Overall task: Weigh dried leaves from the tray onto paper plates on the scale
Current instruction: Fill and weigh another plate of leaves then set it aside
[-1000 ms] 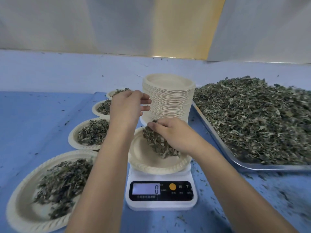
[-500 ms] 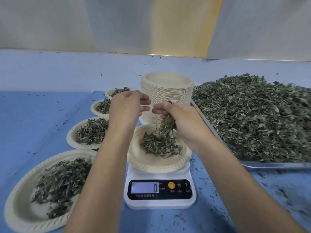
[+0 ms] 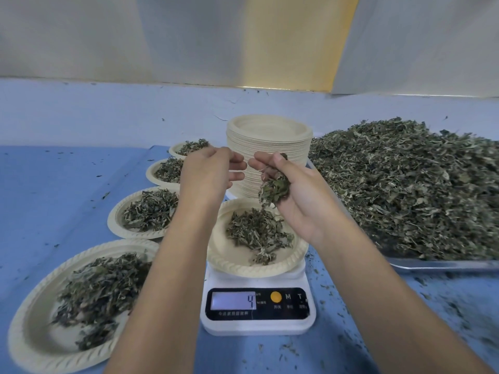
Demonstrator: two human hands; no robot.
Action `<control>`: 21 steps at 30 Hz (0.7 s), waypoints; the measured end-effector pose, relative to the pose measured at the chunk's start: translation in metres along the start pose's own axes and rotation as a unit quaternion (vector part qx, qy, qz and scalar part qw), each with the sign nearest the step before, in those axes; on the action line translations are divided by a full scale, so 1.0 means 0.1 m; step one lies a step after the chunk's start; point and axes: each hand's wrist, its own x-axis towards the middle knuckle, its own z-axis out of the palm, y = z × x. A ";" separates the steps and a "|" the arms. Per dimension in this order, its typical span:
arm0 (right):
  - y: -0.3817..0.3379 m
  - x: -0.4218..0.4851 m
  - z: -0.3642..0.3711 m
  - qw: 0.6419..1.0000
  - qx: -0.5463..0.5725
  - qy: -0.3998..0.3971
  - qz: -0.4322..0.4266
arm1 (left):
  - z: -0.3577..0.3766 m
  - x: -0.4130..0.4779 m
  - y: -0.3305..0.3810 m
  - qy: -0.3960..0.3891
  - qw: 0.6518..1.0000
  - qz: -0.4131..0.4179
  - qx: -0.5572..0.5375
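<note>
Mid-fill above the scale point(image 3: 258, 329), the right hand point(image 3: 299, 203) clutches leaves point(image 3: 272, 191), the left hand point(image 3: 208, 176) hovers slack and empty; next probably calls for light sprinkling.

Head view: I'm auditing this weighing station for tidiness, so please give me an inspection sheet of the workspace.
Surface: blue table, flecked with leaf bits.
Job's things: scale reads 4; plate on it holds leaves; tray at right carries a leaf pile; plate stack behind the scale; four filled plates in a row at left.
Clutter: crumbs scattered round the scale.
Hands: right hand holds a clump above the plate; left hand beside it, nothing seen in it.
Cables: nothing seen.
Surroundings: pale wall panels behind.
</note>
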 end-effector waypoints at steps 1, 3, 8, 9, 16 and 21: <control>0.01 0.00 0.00 1.000 -0.002 -0.001 0.000 | 0.00 0.00 0.00 0.000 1.000 0.000 0.000; 0.02 0.00 0.01 1.000 -0.005 -0.004 0.001 | 0.00 -0.01 0.00 -0.001 1.000 0.002 0.001; 0.03 -0.02 0.03 1.000 -0.002 -0.018 0.006 | 0.00 -0.01 0.00 -0.003 1.000 0.003 0.002; 0.03 -0.02 0.04 1.000 -0.004 -0.018 0.004 | -0.01 -0.01 0.00 -0.003 1.000 0.004 0.002; 0.05 -0.01 0.04 0.999 -0.037 -0.020 0.001 | -0.01 0.02 -0.02 -0.003 1.000 0.004 0.002; 0.07 -0.04 0.06 0.997 -0.066 -0.037 0.001 | -0.02 0.03 -0.05 0.011 1.000 0.014 0.015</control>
